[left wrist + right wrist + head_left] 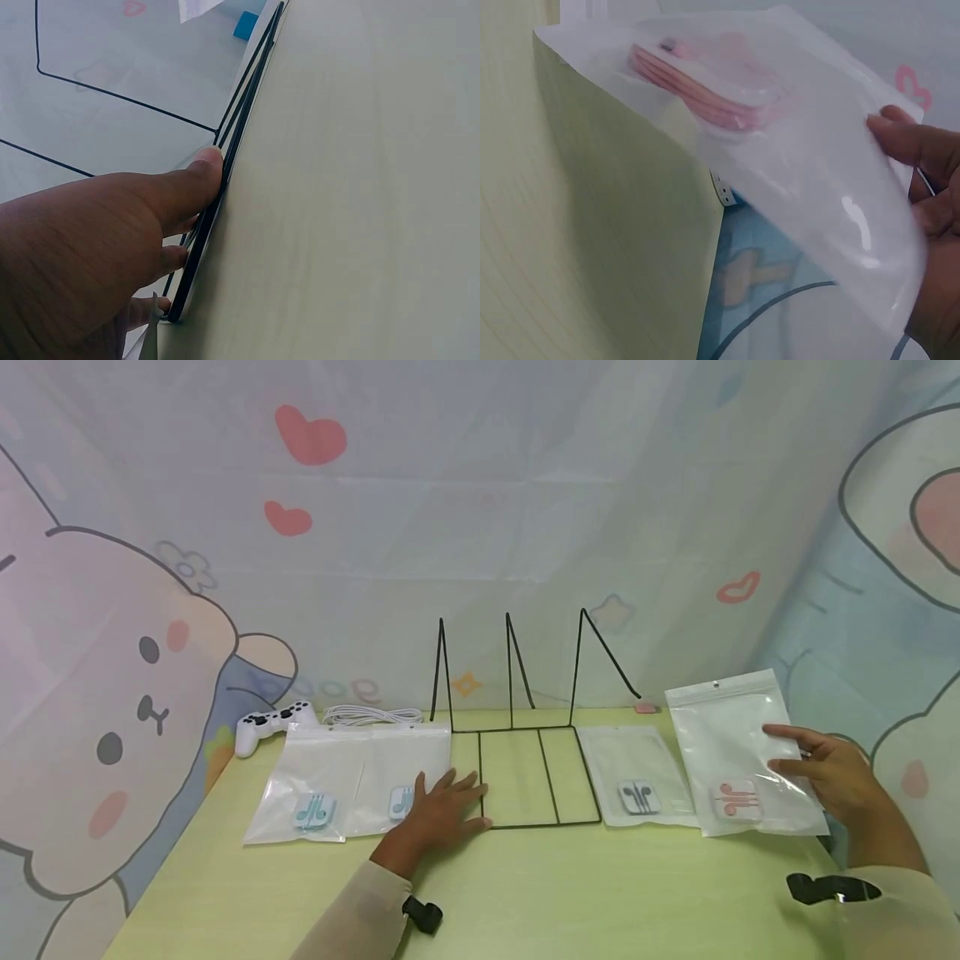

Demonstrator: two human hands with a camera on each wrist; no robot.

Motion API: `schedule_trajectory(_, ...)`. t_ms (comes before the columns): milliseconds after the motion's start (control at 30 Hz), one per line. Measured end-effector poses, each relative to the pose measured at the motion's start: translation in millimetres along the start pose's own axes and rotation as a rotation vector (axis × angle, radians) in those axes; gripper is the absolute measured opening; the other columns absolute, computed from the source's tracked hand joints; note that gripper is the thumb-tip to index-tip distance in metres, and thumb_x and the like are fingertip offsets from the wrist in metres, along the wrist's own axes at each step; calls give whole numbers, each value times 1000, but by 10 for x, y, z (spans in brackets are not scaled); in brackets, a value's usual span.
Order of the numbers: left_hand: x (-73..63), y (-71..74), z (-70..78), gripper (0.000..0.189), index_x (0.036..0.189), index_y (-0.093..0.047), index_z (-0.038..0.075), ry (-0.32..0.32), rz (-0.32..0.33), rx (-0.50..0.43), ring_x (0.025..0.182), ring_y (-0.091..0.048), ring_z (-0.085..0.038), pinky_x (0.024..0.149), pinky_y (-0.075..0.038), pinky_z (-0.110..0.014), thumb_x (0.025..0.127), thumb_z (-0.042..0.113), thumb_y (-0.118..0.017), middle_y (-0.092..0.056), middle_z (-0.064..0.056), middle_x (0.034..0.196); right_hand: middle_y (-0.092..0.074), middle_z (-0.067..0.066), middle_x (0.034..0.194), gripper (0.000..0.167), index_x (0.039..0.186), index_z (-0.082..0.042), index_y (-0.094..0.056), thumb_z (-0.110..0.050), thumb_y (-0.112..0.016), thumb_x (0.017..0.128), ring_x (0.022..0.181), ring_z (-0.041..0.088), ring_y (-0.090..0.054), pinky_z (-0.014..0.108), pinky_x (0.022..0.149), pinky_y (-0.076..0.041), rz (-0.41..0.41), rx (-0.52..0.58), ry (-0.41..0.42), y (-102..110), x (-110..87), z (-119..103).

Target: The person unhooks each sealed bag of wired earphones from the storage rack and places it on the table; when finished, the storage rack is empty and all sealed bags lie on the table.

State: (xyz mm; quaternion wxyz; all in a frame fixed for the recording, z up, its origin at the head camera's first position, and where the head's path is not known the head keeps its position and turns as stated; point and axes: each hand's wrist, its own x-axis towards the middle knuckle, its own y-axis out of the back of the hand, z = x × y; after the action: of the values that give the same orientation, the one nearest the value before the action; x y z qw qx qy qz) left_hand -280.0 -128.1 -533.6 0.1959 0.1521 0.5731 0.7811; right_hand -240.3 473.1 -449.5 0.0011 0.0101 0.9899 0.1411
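My right hand (pixel 843 775) pinches the right edge of a white zip bag (pixel 738 727), which stands tilted up from the table. Pink earphones (pixel 737 800) show in its lower part; in the right wrist view the pink coiled cable (pixel 705 90) shows through the plastic. My left hand (pixel 442 814) rests with spread fingers on the left part of a black wire rack (pixel 558 777). Its thumb (pixel 201 166) touches the rack's front wire in the left wrist view. Three upright wire dividers (pixel 576 668) rise at the rack's back.
Left of the rack lie bags (pixel 337 768) with blue earphones, partly behind my left hand. A bag (pixel 611 747) with dark earphones lies right of it. Further back are a white game controller (pixel 273 722), a coiled white cable (pixel 372 716) and a small pink piece (pixel 645 707).
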Motion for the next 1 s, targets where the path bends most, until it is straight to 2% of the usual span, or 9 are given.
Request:
schedule_trajectory(67, 3, -1, -1, 63, 160, -57, 27, 0, 1, 3, 165, -35, -42, 126, -15, -83, 106, 60, -61, -47, -3, 173, -74, -19, 116, 57, 154, -29, -65, -15, -80, 101, 87, 7, -74, 35, 71, -67, 45, -169, -25, -20, 36, 10)
schedule_trajectory(167, 0, 3, -1, 63, 160, -57, 27, 0, 4, 0, 165, -35, -42, 126, -15, -83, 106, 59, -61, -48, -3, 173, -72, 15, 141, 61, 160, -25, -58, -27, -79, 102, 90, 10, -71, 34, 71, -65, 84, -344, -72, -52, 90, 33)
schedule_trajectory(267, -8, 1, -2, 63, 160, -57, 27, -2, 1, -3, 165, -35, -42, 126, -15, -84, 106, 60, -61, -48, -3, 173, -38, 39, 167, 66, 163, -17, -52, -30, -76, 104, 118, 34, -68, 25, 75, -57, 90, -430, -97, -62, 137, 85)
schedule_trajectory(400, -8, -13, -8, 63, 161, -56, 28, -3, 0, -3, 166, -34, -42, 126, -14, -84, 107, 60, -60, -47, -2, 174, -32, 42, 168, 67, 161, -1, -49, -24, -75, 103, 149, 62, -39, 20, 86, -42, 81, -494, -67, -51, 203, 201)
schedule_trajectory(500, -9, -2, -3, 63, 160, -57, 28, -4, -3, -7, 165, -34, -42, 126, -14, -84, 106, 59, -61, -47, -2, 174, -32, 45, 166, 64, 158, 7, -48, -15, -73, 103, 151, 66, -34, 42, 107, -48, 85, -512, -76, -63, 238, 271)
schedule_trajectory(567, -12, 13, 4, 63, 160, -57, 27, -5, -7, -9, 165, -34, -42, 126, -14, -84, 106, 59, -61, -47, -2, 174, -29, 47, 166, 63, 157, 9, -47, -10, -70, 102, 151, 69, -30, 67, 116, -40, 98, -513, -112, -81, 254, 293)
schedule_trajectory(633, -11, 24, 9, 63, 160, -57, 26, -6, -8, -15, 165, -35, -42, 125, -14, -84, 106, 59, -62, -48, -3, 173, -26, 48, 166, 62, 158, 9, -46, -10, -67, 102, 151, 71, -27, 80, 119, -31, 115, -522, -153, -93, 274, 313)
schedule_trajectory(833, -15, 30, 6, 64, 161, -56, 26, -9, -15, -10, 166, -34, -42, 126, -14, -84, 107, 59, -60, -47, -3, 174, -17, 47, 168, 70, 160, 7, -41, -24, -69, 104, 153, 71, -21, 83, 120, -28, 110, -565, -240, -114, 319, 352)
schedule_trajectory(1000, -22, 19, 10, 64, 161, -56, 26, -10, -8, -15, 166, -34, -42, 126, -13, -84, 106, 59, -61, -47, -4, 174, -18, 50, 166, 74, 158, 14, -37, -30, -67, 107, 152, 72, -22, 81, 121, -28, 87, -591, -207, -132, 339, 417)
